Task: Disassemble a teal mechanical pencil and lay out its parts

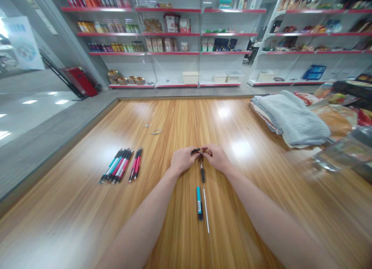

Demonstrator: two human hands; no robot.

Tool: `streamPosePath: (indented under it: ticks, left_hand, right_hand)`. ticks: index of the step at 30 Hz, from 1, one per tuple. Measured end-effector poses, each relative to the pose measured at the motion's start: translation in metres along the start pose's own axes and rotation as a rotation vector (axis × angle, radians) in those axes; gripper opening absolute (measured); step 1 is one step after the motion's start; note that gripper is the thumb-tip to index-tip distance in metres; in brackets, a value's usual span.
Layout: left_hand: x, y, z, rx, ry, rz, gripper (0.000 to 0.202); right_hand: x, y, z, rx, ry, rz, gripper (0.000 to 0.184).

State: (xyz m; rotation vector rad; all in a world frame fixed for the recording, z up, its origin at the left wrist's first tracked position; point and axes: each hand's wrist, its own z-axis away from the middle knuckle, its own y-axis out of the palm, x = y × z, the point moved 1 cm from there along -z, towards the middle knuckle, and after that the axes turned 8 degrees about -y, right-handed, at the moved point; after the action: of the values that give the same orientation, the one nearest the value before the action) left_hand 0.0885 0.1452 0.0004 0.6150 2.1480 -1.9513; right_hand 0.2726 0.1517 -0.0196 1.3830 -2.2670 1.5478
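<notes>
My left hand (182,159) and my right hand (217,158) meet at the middle of the wooden table (238,121). Both are closed, pinching a small dark and red pen part (198,151) between their fingertips. Just below the hands lies a short black pen piece (202,173). Nearer me lie a teal pen barrel (199,203) and a thin white refill (206,207), side by side. A row of several red, teal and black pens (117,169) lies to the left, with two more pens (136,169) beside it.
A rubber band (156,131) and a tiny ring (147,125) lie farther back on the table. Folded grey cloth (290,116) and packaged goods (337,106) pile up at the right. Red-edged shelves (171,34) of goods line the back wall.
</notes>
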Motion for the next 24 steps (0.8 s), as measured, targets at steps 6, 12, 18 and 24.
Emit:
streamPosePath:
  ticks: [6, 12, 18, 24]
  left_hand:
    - [0.0024, 0.0017, 0.0008, -0.008, 0.011, -0.003, 0.03]
    - [0.0027, 0.0019, 0.0011, -0.009, 0.02, 0.0, 0.031]
    - [0.0024, 0.0016, 0.0016, 0.0, 0.018, -0.003, 0.032]
    - [0.0027, 0.0005, 0.0017, 0.015, 0.018, -0.013, 0.032]
  right_hand:
    - [0.0013, -0.0005, -0.0008, 0.006, 0.005, 0.013, 0.019]
    - [0.0032, -0.0002, -0.0013, 0.025, 0.02, 0.032, 0.019]
    - [0.0038, -0.0009, -0.0008, 0.023, 0.019, 0.04, 0.019]
    - [0.0056, 0.0004, -0.0014, 0.02, 0.035, 0.037, 0.021]
